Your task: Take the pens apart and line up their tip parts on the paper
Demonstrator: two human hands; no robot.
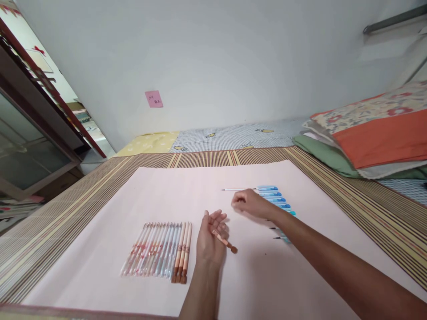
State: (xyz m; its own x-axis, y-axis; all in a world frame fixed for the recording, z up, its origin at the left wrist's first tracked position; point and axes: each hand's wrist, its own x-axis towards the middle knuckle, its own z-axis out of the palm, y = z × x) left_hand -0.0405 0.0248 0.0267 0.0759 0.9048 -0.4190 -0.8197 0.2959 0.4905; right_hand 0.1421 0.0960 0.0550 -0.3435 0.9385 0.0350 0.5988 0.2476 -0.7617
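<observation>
My left hand (211, 240) is turned palm up with its fingers half curled around a peach pen (224, 240), whose brown end sticks out to the right. Farther right, my right hand (245, 202) is closed with fingertips pinched together; whatever it may hold is hidden. It hovers beside a column of blue pens (271, 194), partly covered by my forearm. One of these has a long thin pale shaft with a dark tip. Left of my left hand lies a row of pale patterned pens (153, 249), with several peach-and-brown pens (182, 253) at its right end.
A large pale pink sheet (167, 191) lies on a striped mat (100, 191). Folded bedding and an orange floral pillow (390, 138) stand at the right. Behind is a white wall with a pink note (154, 99). A glass-fronted cabinet (30, 142) is at the left.
</observation>
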